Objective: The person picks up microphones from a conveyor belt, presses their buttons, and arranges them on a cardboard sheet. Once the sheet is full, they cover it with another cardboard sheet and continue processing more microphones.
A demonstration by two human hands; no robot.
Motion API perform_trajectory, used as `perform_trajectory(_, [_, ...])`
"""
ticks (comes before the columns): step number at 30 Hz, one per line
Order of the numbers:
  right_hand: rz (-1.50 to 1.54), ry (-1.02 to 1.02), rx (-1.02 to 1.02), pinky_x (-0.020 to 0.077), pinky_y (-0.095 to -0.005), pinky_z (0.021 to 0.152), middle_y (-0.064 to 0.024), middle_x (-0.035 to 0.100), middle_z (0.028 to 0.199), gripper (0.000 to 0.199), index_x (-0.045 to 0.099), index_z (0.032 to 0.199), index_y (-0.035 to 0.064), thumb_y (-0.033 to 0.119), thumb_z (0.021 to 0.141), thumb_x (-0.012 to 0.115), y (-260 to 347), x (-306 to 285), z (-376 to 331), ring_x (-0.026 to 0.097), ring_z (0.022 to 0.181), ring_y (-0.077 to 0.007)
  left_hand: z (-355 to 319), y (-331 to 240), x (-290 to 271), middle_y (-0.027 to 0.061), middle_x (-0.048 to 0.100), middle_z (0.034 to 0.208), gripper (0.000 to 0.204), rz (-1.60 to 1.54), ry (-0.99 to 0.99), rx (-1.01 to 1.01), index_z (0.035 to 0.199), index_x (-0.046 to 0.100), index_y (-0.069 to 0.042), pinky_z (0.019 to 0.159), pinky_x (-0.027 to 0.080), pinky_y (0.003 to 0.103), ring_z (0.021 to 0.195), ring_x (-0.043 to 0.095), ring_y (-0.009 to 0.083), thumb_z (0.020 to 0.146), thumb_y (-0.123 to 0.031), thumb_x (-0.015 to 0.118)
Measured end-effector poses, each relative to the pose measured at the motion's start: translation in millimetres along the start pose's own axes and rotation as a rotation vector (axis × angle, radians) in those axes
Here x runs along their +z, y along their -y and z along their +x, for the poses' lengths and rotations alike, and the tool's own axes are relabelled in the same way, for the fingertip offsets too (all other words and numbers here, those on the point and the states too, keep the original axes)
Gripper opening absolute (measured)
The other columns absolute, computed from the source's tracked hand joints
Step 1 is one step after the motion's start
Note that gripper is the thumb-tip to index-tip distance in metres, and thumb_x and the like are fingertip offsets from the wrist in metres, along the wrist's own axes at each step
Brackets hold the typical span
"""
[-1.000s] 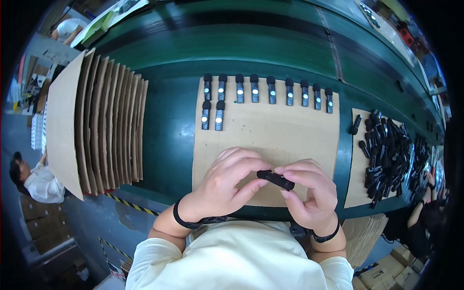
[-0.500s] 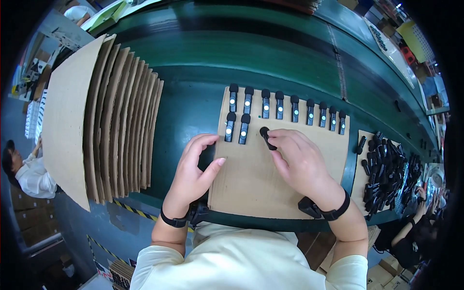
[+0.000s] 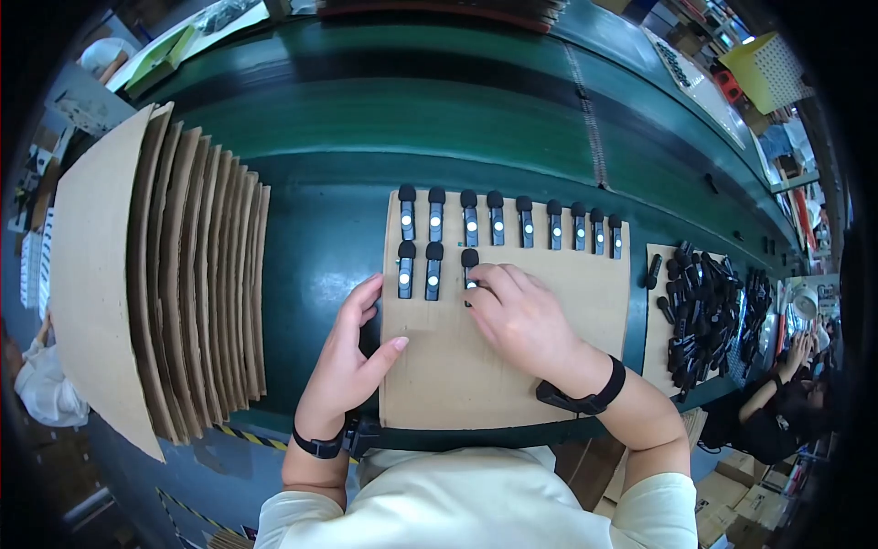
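A flat cardboard sheet (image 3: 457, 380) lies before me with small black clip-on microphones on it, each with a round foam top and most with a pale round dot. One row (image 3: 436, 215) runs along the far edge. Two more microphones (image 3: 433, 272) lie below its left end. Right of those two, my right hand (image 3: 529, 318) pinches another microphone (image 3: 470, 259) by its lower body, foam top pointing away from me, in line with them. At the sheet's left edge rests my left hand (image 3: 350, 352), empty, with thumb and fingers apart.
Tall stacked cardboard sheets (image 3: 197, 284) stand to the left. A heap of black microphones (image 3: 700, 316) lies on another cardboard piece at right. Beyond runs a green conveyor belt (image 3: 412, 110). A person in dark clothing (image 3: 777, 412) works at far right; another in white (image 3: 50, 389) is at far left.
The microphone in my right hand has gone from tilted to nearly straight, lined up beside the two in the second row. My left hand stays open. The whole view has shifted somewhat.
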State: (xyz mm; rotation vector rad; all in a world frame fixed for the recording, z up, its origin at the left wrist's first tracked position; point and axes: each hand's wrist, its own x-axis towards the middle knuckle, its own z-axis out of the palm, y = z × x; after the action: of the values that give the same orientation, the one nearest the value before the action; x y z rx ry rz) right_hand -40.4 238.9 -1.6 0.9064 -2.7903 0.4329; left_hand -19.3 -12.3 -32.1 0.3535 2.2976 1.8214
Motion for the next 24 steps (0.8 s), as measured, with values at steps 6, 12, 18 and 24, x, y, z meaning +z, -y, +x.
perform_trajectory(6, [0.011,-0.016,0.026,0.0521,-0.0359,0.079,-0.0077,0.059,0.113,0.025,0.063,0.097,0.0085,0.011,0.075,0.073,1,-4,-2,0.061,0.097,-0.0249,0,0,0,0.0219,0.043,0.145,0.068,-0.025,0.0,-0.012,0.146,0.034,0.001,0.11,0.036,0.043,0.136,0.043,0.0318,0.088,-0.007,0.068])
perform_trajectory(12, [0.07,0.006,0.069,0.0519,-0.0377,0.079,-0.0085,0.058,0.118,0.028,0.062,0.101,0.0095,0.012,0.076,0.074,1,-40,-10,0.061,0.098,-0.0263,2,0,0,0.0221,0.045,0.143,0.067,-0.063,-0.01,-0.04,0.145,0.035,0.0,0.11,0.036,0.042,0.135,0.044,0.0317,0.088,-0.006,0.068])
perform_trajectory(18, [0.059,0.003,0.155,0.0516,-0.0398,0.083,-0.0104,0.059,0.119,0.027,0.062,0.101,0.007,0.009,0.077,0.074,-22,-75,-31,0.061,0.102,-0.0304,2,0,2,0.0217,0.047,0.141,0.065,-0.07,-0.03,-0.06,0.145,0.035,0.0,0.109,0.036,0.042,0.135,0.044,0.0315,0.088,-0.006,0.067])
perform_trajectory(24, [0.003,-0.042,0.404,0.0505,-0.0406,0.089,-0.0136,0.06,0.118,0.026,0.061,0.102,0.0041,0.002,0.077,0.07,-87,-100,-73,0.06,0.106,-0.0347,3,-6,4,0.0212,0.046,0.142,0.064,-0.046,-0.058,-0.047,0.145,0.036,-0.001,0.109,0.037,0.042,0.134,0.045,0.0312,0.088,-0.004,0.065])
